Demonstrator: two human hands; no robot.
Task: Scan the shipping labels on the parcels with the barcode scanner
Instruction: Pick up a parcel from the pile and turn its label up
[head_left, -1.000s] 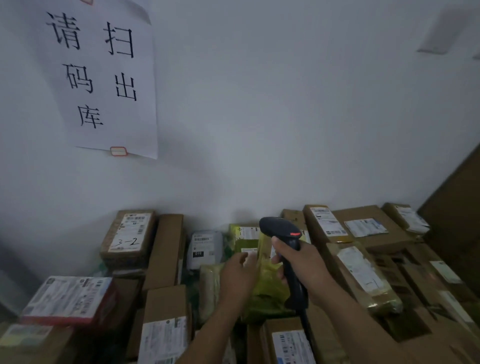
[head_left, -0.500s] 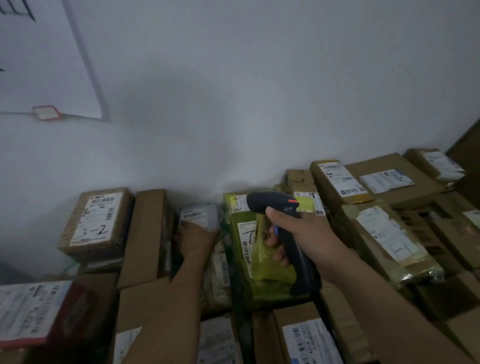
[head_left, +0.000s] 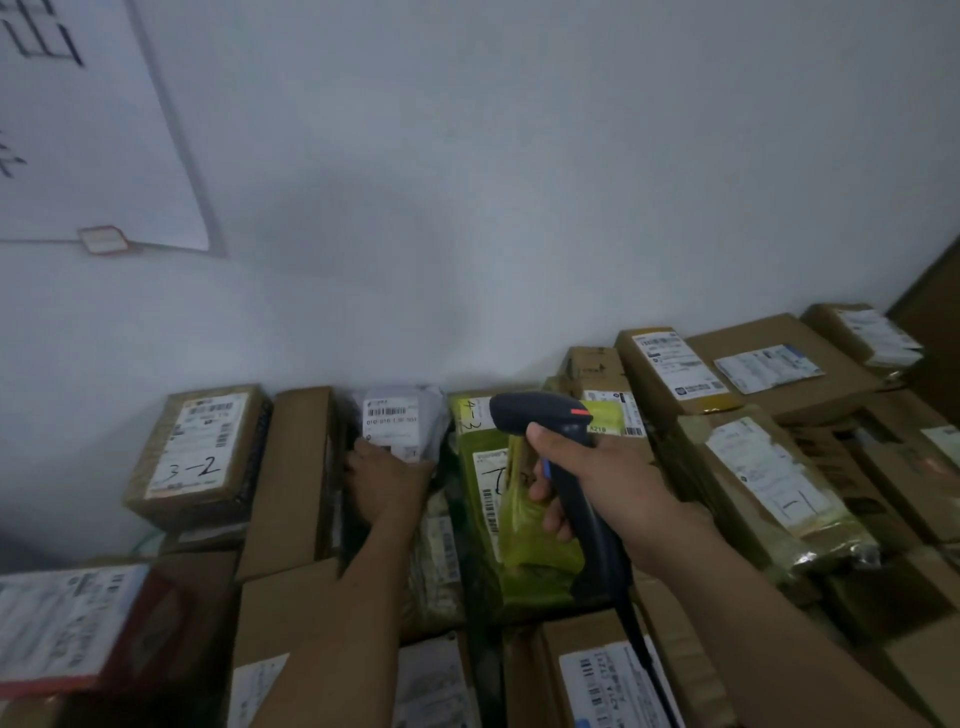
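My right hand (head_left: 587, 473) grips a black barcode scanner (head_left: 550, 436) by its handle, its head turned left above a yellow-green parcel bag (head_left: 498, 499) with a white label. My left hand (head_left: 384, 480) holds the lower edge of a grey-white parcel bag (head_left: 400, 421), whose barcode label faces me; its fingertips are hidden behind the bag. The scanner head sits to the right of that grey bag, a short gap apart. The scanner's cable runs down past my right forearm.
Cardboard parcels crowd the surface against the white wall: a box marked "3-2" (head_left: 200, 452) at left, an upright brown box (head_left: 293, 478) beside my left hand, several labelled boxes (head_left: 779, 364) at right. A paper sign (head_left: 78, 130) hangs upper left.
My left hand moved from the yellow-green bag leftward to the grey-white bag and tipped its label toward me. The scanner head followed to the left. The view dropped and shifted.
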